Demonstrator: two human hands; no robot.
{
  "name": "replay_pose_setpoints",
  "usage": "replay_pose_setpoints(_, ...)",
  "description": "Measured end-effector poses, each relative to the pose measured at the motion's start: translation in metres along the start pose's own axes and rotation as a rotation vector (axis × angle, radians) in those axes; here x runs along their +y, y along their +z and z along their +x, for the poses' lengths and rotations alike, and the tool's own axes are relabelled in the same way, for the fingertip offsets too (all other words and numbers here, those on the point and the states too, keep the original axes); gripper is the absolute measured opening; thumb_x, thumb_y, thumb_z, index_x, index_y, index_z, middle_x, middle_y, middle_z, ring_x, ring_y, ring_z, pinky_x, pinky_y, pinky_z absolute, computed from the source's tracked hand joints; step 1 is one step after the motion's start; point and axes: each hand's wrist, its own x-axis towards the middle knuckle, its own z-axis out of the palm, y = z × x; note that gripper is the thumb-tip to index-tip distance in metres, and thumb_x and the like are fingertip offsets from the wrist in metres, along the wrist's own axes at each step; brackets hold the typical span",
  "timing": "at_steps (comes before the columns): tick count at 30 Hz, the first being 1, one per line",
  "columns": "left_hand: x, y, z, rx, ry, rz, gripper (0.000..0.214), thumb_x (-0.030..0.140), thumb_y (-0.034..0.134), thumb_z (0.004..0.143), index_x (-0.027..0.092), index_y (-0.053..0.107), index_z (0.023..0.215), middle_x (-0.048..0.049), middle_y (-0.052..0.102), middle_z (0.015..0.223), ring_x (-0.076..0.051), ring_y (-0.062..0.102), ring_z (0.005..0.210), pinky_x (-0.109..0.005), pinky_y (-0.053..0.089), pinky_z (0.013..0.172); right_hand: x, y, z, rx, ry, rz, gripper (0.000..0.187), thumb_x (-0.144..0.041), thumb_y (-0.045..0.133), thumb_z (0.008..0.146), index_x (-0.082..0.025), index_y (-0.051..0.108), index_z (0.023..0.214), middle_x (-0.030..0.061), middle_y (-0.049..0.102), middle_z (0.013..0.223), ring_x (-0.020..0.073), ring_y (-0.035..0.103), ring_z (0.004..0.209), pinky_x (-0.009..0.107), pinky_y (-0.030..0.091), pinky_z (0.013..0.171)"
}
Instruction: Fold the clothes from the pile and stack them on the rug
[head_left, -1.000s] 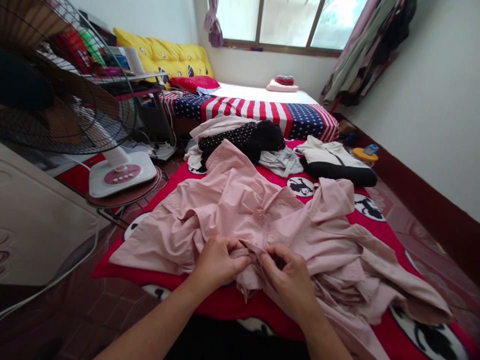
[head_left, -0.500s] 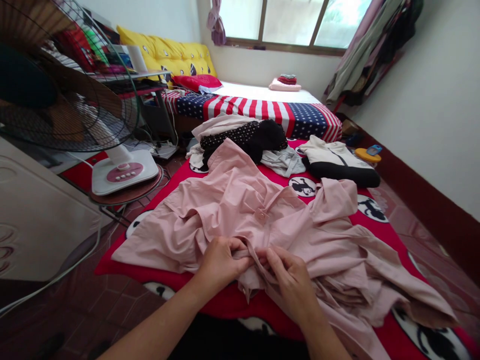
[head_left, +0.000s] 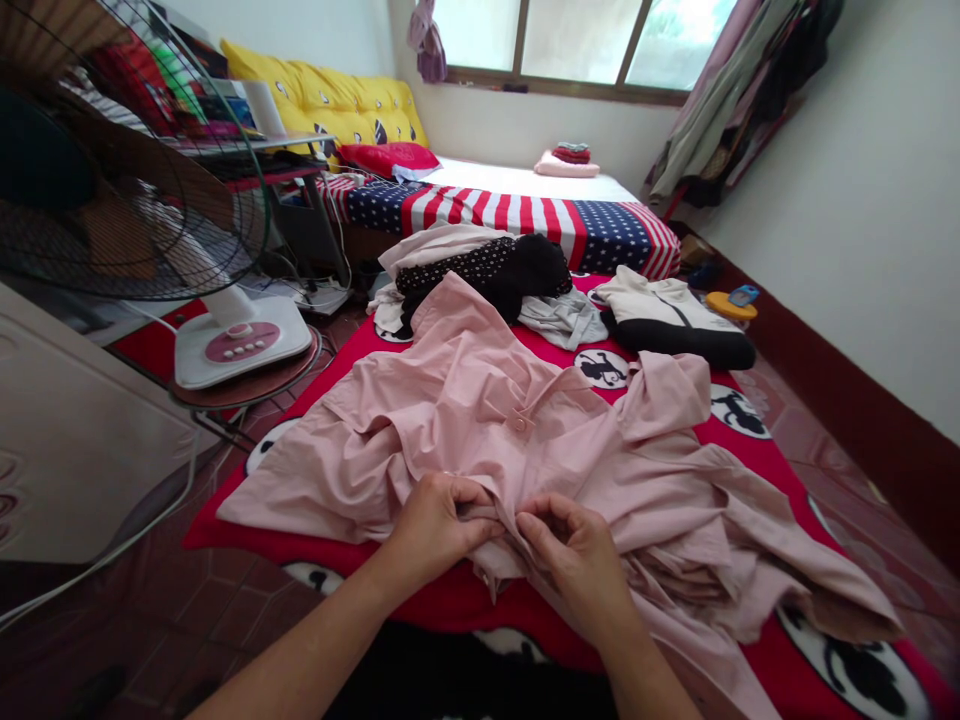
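Observation:
A pink jacket (head_left: 480,400) lies spread and rumpled over a red blanket (head_left: 360,590) with black-and-white round prints. My left hand (head_left: 442,520) pinches the front edge of the jacket between thumb and fingers. Close beside it, my right hand (head_left: 574,545) grips the same edge with thumb and forefinger. A tab with a round button (head_left: 519,423) shows on the fabric above both hands. One sleeve (head_left: 810,550) stretches out to the right. Whatever lies between the fingertips is hidden by the folds.
Behind the jacket are a heap of dark and light clothes (head_left: 480,270) and a folded white-and-black garment (head_left: 679,320). On the left, a fan (head_left: 236,340) stands on a round stool. A bed with a stars-and-stripes cover (head_left: 487,210) lies beneath the window.
My right hand's fingers have shifted slightly along the jacket edge, with the forefinger more bent. My left hand keeps its pinch. The view has moved a little.

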Motion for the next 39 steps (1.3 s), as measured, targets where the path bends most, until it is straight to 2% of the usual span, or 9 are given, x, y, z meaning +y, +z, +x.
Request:
replay_pose_setpoints(3, 0.0, 0.0, -0.001, 0.007, 0.006, 0.004, 0.011, 0.02, 0.067, 0.068, 0.012, 0.068, 0.06, 0.0025, 0.052, 0.055, -0.01, 0.045, 0.056, -0.02, 0.03, 0.051, 0.0, -0.002, -0.001, -0.026, -0.045, -0.049, 0.019, -0.032, 0.062, 0.082, -0.016, 0.068, 0.076, 0.002, 0.063, 0.067, 0.0128, 0.055, 0.06, 0.02, 0.039, 0.05)
replay_pose_setpoints(6, -0.001, 0.003, -0.002, 0.008, 0.04, 0.009, 0.018, 0.019, 0.064, 0.069, 0.013, 0.058, 0.052, 0.0044, 0.041, 0.051, -0.009, 0.038, 0.053, -0.021, 0.026, 0.05, -0.001, -0.001, -0.004, -0.027, -0.073, -0.136, 0.012, -0.028, 0.062, 0.082, -0.018, 0.068, 0.081, 0.0024, 0.066, 0.075, 0.0144, 0.059, 0.066, 0.022, 0.044, 0.057)
replay_pose_setpoints(11, -0.004, 0.011, -0.004, -0.003, 0.069, -0.011, 0.029, 0.013, 0.055, 0.068, 0.016, 0.035, 0.048, 0.0056, 0.026, 0.053, -0.008, 0.028, 0.053, -0.022, 0.019, 0.05, 0.0, 0.007, -0.011, 0.107, -0.263, -0.425, 0.004, -0.018, 0.061, 0.081, -0.02, 0.064, 0.082, 0.001, 0.065, 0.076, 0.0157, 0.06, 0.07, 0.025, 0.042, 0.063)
replay_pose_setpoints(18, 0.003, 0.005, -0.004, -0.131, -0.003, -0.107, 0.016, 0.019, 0.057, 0.072, 0.015, 0.049, 0.059, 0.0052, 0.038, 0.058, -0.008, 0.036, 0.056, -0.021, 0.025, 0.051, 0.004, 0.012, -0.007, 0.271, -0.651, -0.65, 0.006, -0.016, 0.053, 0.086, -0.02, 0.056, 0.083, -0.0001, 0.058, 0.069, 0.0152, 0.057, 0.067, 0.026, 0.039, 0.063)
replay_pose_setpoints(22, 0.002, 0.004, 0.0, -0.155, -0.08, -0.203, 0.032, 0.038, 0.069, 0.071, 0.015, 0.05, 0.059, 0.0062, 0.038, 0.053, -0.007, 0.034, 0.051, -0.02, 0.021, 0.046, 0.002, 0.008, -0.007, 0.241, -0.769, -0.641, 0.007, -0.013, 0.052, 0.087, -0.02, 0.054, 0.09, -0.0004, 0.057, 0.071, 0.0141, 0.055, 0.066, 0.026, 0.042, 0.064)
replay_pose_setpoints(26, 0.0, 0.008, 0.005, -0.138, -0.178, -0.264, 0.045, 0.048, 0.069, 0.069, 0.017, 0.042, 0.051, 0.0065, 0.036, 0.044, -0.006, 0.03, 0.042, -0.021, 0.014, 0.041, -0.001, 0.004, -0.009, 0.162, -0.812, -0.62, 0.012, -0.009, 0.051, 0.087, -0.021, 0.052, 0.091, 0.0004, 0.057, 0.071, 0.0151, 0.055, 0.068, 0.027, 0.044, 0.065)
replay_pose_setpoints(32, -0.005, 0.016, 0.004, -0.04, -0.158, -0.299, 0.04, 0.041, 0.068, 0.07, 0.017, 0.043, 0.05, 0.0072, 0.037, 0.041, -0.004, 0.029, 0.038, -0.019, 0.015, 0.039, 0.0, 0.001, -0.008, 0.151, -0.823, -0.539, 0.015, -0.008, 0.054, 0.087, -0.022, 0.053, 0.093, 0.003, 0.063, 0.078, 0.0158, 0.06, 0.073, 0.028, 0.049, 0.068)
replay_pose_setpoints(35, -0.009, 0.021, 0.003, 0.015, -0.12, -0.344, 0.032, 0.037, 0.069, 0.07, 0.013, 0.053, 0.056, 0.0044, 0.047, 0.048, -0.005, 0.04, 0.044, -0.016, 0.025, 0.041, 0.003, 0.0, -0.008, 0.181, -0.8, -0.498, 0.015, -0.012, 0.059, 0.086, -0.022, 0.055, 0.096, 0.0033, 0.066, 0.082, 0.0163, 0.063, 0.076, 0.028, 0.051, 0.069)
replay_pose_setpoints(39, -0.01, 0.027, 0.003, 0.024, -0.136, -0.574, 0.031, 0.036, 0.077, 0.065, 0.01, 0.066, 0.076, -0.0032, 0.065, 0.064, -0.013, 0.06, 0.06, -0.02, 0.044, 0.055, 0.006, -0.001, -0.009, 0.226, -0.686, -0.404, 0.015, -0.016, 0.064, 0.085, -0.023, 0.056, 0.096, 0.0016, 0.066, 0.082, 0.0148, 0.064, 0.073, 0.026, 0.052, 0.067)
